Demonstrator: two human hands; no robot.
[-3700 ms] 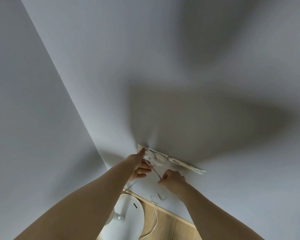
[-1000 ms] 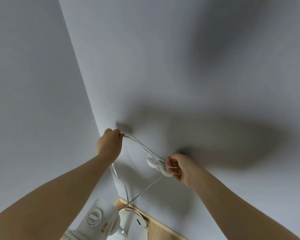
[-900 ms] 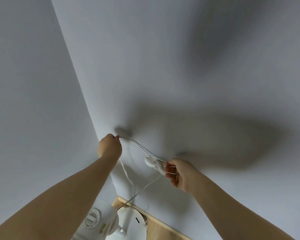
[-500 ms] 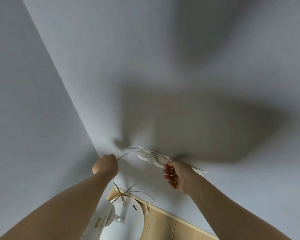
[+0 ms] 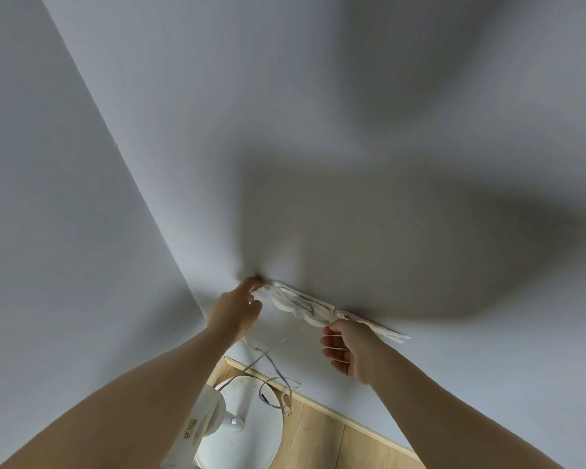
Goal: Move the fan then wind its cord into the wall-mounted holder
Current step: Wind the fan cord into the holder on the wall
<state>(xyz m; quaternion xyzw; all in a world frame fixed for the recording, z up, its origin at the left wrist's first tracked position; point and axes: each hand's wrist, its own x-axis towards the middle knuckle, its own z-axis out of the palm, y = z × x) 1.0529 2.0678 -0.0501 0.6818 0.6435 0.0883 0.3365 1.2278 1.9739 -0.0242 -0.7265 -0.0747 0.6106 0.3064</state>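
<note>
A white cord holder is fixed to the grey wall, with several turns of thin white cord across it. My left hand pinches the cord at the holder's left end. My right hand rests against the holder's right side, fingers curled with cord strands across them. Slack cord hangs down to a loose loop and the plug near the floor. The white fan stands below, its round base and motor head visible.
Two grey walls meet in a corner to the left of my hands. A wooden skirting board and wood floor lie at the bottom. A pale strip runs along the wall to the right of the holder.
My left hand has come up from lower left to the holder's left end, bringing the cord with it. My right hand has stayed at the holder. The view has shifted a little.
</note>
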